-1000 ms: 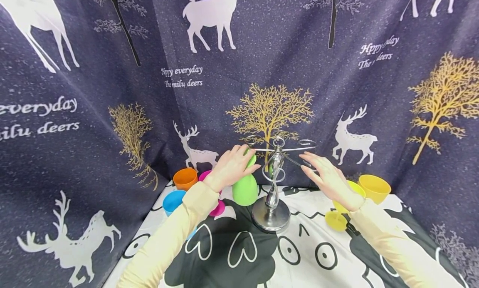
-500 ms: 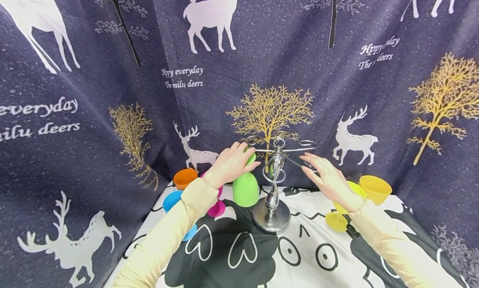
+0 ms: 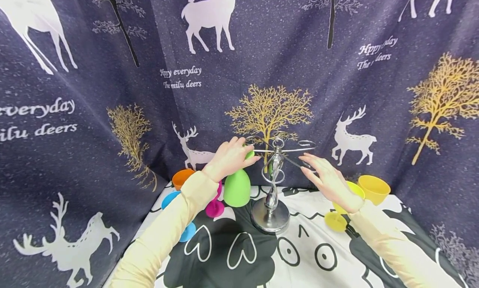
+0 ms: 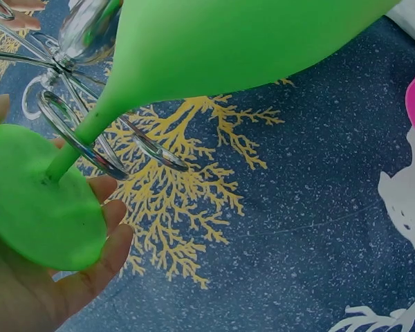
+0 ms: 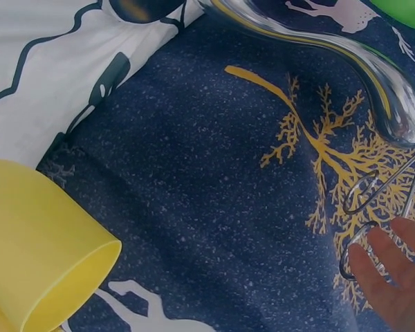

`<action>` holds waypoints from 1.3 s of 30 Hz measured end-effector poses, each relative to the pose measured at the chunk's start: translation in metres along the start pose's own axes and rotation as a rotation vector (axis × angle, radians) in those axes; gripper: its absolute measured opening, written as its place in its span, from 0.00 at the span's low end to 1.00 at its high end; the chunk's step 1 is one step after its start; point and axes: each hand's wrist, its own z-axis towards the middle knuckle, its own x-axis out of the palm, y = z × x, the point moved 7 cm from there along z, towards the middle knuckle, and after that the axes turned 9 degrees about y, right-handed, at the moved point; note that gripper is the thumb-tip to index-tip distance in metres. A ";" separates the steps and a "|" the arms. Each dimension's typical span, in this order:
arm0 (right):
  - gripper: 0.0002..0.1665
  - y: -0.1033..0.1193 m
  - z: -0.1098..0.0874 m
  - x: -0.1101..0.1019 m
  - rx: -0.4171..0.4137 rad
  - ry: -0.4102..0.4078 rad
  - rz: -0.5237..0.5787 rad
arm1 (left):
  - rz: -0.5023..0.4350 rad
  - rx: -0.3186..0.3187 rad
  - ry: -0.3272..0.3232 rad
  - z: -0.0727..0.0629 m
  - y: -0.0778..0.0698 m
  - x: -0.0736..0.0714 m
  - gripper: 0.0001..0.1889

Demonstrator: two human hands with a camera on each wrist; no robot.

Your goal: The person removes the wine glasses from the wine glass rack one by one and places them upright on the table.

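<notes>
In the head view my left hand (image 3: 229, 158) holds a green plastic goblet (image 3: 237, 189) bowl down, left of a chrome stemware rack (image 3: 270, 216). The left wrist view shows the goblet's round foot (image 4: 45, 204) in the palm, fingers curled about its edge. Its stem (image 4: 100, 119) slopes across a wire loop of the rack, and the bowl hangs beyond it. My right hand (image 3: 326, 180) is at the rack's right side, fingers extended and thumb apart. In the right wrist view its fingertips (image 5: 360, 259) lie right at the wire loops.
Left stand an orange cup (image 3: 182, 179), a blue goblet (image 3: 187, 232) and a pink goblet (image 3: 215, 209), partly behind my arm. A yellow goblet (image 3: 336, 221) and an amber cup (image 3: 374, 189) stand right. A patterned cloth (image 3: 307, 250) covers the table; a deer-print curtain (image 3: 269, 63) hangs behind.
The green goblet's bowl has swung left, away from the rack's post, and my left hand has risen slightly. More of the pink and blue goblets shows. My right hand has stayed in place.
</notes>
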 end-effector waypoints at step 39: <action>0.25 0.002 -0.001 0.000 0.019 0.007 0.002 | -0.045 -0.059 0.097 0.039 0.006 0.016 0.22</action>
